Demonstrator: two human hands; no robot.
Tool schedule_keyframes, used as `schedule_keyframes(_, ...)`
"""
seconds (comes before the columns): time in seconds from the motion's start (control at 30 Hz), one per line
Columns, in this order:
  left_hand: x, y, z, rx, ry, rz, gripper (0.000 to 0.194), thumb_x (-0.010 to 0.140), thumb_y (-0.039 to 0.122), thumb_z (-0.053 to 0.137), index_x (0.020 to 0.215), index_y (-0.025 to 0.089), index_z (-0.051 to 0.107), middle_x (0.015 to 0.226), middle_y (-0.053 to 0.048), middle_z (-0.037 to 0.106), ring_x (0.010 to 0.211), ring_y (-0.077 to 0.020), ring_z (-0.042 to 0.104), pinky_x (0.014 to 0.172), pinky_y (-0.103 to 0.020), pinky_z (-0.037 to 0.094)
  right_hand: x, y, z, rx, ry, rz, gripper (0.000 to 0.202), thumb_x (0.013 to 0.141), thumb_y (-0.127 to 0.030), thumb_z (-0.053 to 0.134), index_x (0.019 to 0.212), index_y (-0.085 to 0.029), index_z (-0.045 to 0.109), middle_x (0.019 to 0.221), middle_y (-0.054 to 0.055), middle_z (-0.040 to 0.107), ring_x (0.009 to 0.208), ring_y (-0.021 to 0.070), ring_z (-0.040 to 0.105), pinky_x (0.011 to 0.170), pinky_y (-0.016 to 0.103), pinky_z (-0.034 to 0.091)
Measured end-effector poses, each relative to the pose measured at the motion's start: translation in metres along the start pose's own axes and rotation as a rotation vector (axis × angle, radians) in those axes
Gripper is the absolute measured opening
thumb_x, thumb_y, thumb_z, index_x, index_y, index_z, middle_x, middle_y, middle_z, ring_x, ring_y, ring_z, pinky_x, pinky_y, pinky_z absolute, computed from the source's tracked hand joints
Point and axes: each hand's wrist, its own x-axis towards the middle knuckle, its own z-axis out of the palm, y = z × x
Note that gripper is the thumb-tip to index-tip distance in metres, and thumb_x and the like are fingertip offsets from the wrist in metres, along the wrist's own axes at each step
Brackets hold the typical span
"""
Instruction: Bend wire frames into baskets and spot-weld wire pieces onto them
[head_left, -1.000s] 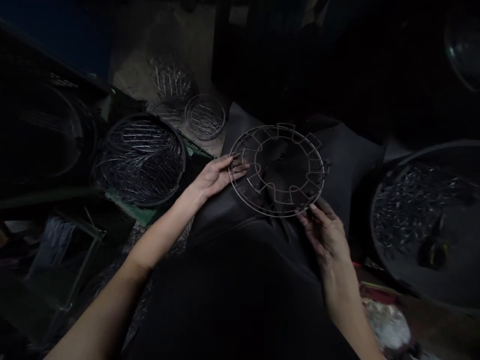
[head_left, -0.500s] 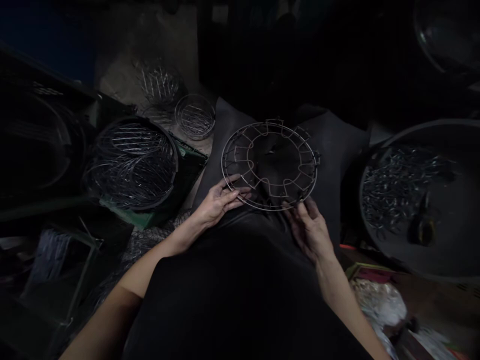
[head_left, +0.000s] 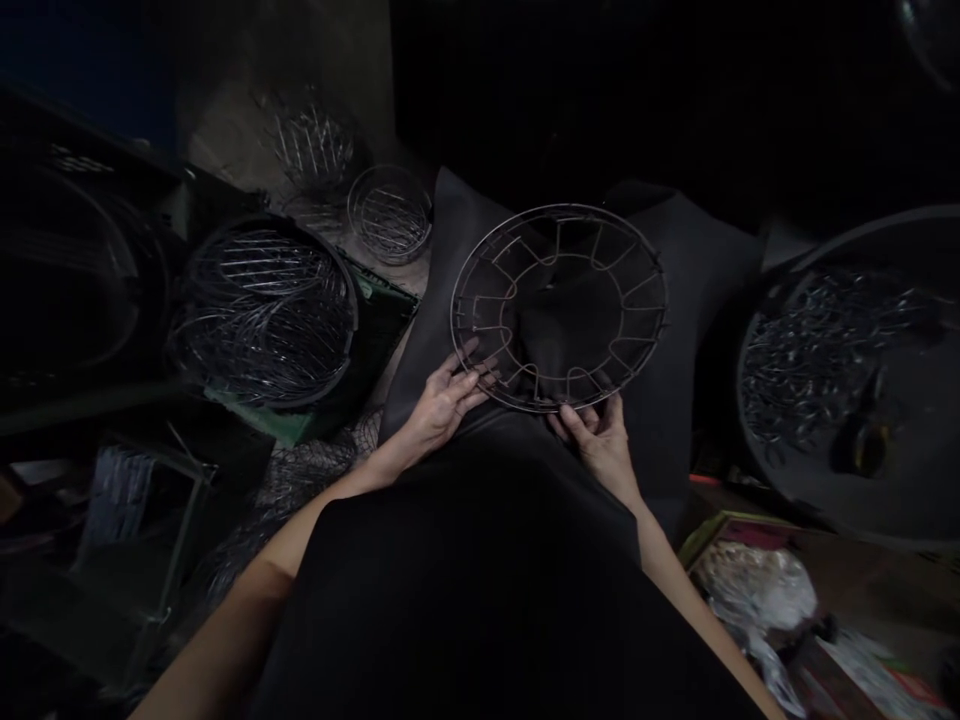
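A round wire frame, with an outer ring and bent wire loops running in to an inner ring, is held above my lap over a dark apron. My left hand grips its near left rim, thumb on top and fingers beneath the wires. At the near edge, right of the middle, my right hand pinches the rim between thumb and fingers; some fingertips are hidden under it.
On my left, a round container full of bent wires stands on a green crate. More wire pieces lie beyond it. At right sits a large grey tub with many small metal pieces and a dark tool. Plastic bags lie below it.
The wire frame has turned and its far side has tilted up, so it looks rounder. My right hand has shifted left along the near rim. My left hand stays at the left rim.
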Motion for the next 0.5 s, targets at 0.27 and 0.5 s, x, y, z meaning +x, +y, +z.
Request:
schedule_keyframes(0.27,0.0049,-0.0056,-0.0017,-0.013,-0.008,0.027,0.058,0.081,0.018,0.065,0.133,0.018,0.041,0.114,-0.014,0.065,0.101,-0.0215,0.064,0.098,-0.040,0.044,0.0035,0.0041,-0.0037,-0.060,0.001,0.030,0.113,0.050,-0.033,0.086,0.141,-0.034,0.019,0.070,-0.008,0.064,0.062,0.0150,0.069,0.068,0.031,0.058)
schedule_keyframes(0.5,0.0041,-0.0093,-0.0049,-0.055,-0.104,0.075,0.061,0.080,0.017,0.066,0.135,0.021,0.039,0.112,-0.012,0.065,0.100,-0.0213,0.064,0.096,-0.040,0.045,0.0024,0.0081,-0.0043,-0.103,0.010,-0.035,0.111,0.051,-0.031,0.084,0.142,-0.033,0.020,0.075,-0.007,0.066,0.067,0.0151,0.070,0.069,0.029,0.058)
